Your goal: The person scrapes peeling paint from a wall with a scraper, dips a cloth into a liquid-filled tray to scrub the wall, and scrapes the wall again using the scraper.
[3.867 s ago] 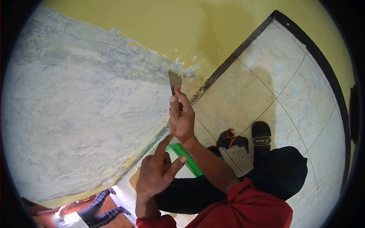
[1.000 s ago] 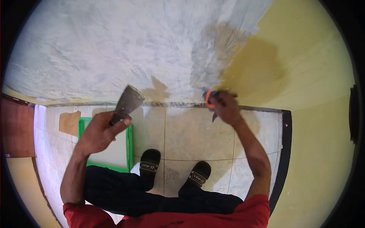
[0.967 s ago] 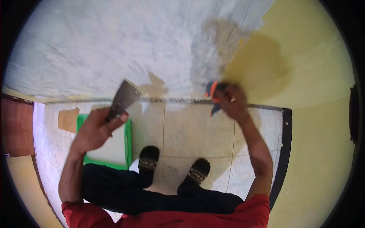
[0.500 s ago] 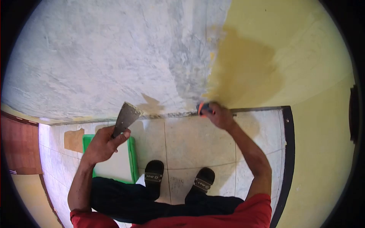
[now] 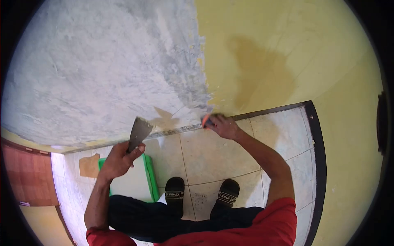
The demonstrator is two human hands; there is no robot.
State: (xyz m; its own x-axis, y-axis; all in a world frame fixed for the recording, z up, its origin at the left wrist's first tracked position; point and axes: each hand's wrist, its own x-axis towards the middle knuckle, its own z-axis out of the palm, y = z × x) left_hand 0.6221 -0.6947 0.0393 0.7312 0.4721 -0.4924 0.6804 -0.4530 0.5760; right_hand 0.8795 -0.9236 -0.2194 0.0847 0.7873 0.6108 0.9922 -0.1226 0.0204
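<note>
Head view shows your wall point(image 5: 102, 53) looking partway worked: rough grey surface point(image 5: 176, 65) spreads left, while yellow paint point(image 5: 254, 24) covers the right. Your left hand point(image 5: 117, 162) grips a scraper point(image 5: 140, 134), blade tilted up, near the green-rimmed tray point(image 5: 153, 180). Well apart, your right arm point(image 5: 264, 156) reaches forward, right hand point(image 5: 225, 126) closed around a blurred orange-and-dark tool point(image 5: 207, 121) low by the wall.

Scraper point(image 5: 140, 132) gripped in left hand point(image 5: 118, 160), blade tilted upward. Orange-and-dark object point(image 5: 207, 121), blurred, held in right hand point(image 5: 223, 126) near wall point(image 5: 106, 69) base. Wall coated grey-white, painted yellow farther right. Green-rimmed tray point(image 5: 153, 180) set on tiled floor point(image 5: 221, 158).
</note>
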